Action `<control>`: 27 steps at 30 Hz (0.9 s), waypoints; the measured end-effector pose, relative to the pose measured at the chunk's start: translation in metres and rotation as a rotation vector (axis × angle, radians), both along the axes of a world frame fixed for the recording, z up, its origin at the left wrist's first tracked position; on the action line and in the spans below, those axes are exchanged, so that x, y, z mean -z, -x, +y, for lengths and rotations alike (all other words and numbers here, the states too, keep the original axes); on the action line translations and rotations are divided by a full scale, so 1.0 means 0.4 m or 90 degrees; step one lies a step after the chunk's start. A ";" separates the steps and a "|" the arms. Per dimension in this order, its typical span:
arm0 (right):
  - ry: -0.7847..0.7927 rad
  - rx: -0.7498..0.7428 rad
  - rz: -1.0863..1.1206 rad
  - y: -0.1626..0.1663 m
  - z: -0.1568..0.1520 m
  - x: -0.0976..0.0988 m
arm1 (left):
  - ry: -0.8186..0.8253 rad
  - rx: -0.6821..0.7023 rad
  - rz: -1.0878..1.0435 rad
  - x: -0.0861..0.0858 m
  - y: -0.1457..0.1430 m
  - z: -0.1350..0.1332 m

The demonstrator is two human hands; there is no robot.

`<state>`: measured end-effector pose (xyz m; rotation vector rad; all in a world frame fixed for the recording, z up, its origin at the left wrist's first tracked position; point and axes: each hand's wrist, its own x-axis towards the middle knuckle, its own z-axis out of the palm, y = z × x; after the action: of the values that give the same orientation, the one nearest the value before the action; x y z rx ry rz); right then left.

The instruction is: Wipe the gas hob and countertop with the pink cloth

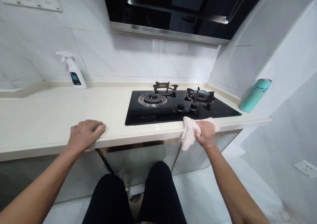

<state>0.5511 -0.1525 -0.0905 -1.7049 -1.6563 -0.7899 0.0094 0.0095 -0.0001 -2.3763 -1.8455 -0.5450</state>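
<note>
My right hand (206,133) is closed on a pale pink cloth (189,133) at the counter's front edge, just in front of the gas hob (163,113). Part of the cloth hangs over the edge, and another bit shows beyond my knuckles. To the left of the hob, my left hand (85,134) rests on the cream countertop (49,118) near its front edge. It holds nothing, with the fingers loosely bent and the thumb apart from them. A loose pan support (165,88) stands at the back of the hob, off the left burner (153,99).
A white spray bottle (75,73) stands against the back wall at left. At the right end of the counter is a teal flask (256,95). The black range hood (168,12) overhangs the hob. Cabinet doors (141,161) are below, close to my knees.
</note>
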 end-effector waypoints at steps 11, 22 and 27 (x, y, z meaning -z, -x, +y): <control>-0.053 0.310 0.148 -0.109 -0.018 -0.007 | -0.018 0.050 -0.019 -0.002 -0.028 -0.019; -0.229 -0.148 0.122 0.748 0.176 0.089 | -0.050 0.065 -0.031 0.010 -0.023 -0.017; -0.088 -0.273 -0.013 0.852 0.201 0.087 | -0.055 0.043 -0.050 0.009 -0.023 -0.016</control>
<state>0.2102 -0.0722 -0.1251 -1.1910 -1.8469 -0.6934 0.0185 0.0030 -0.0038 -2.4014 -1.7383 -0.7200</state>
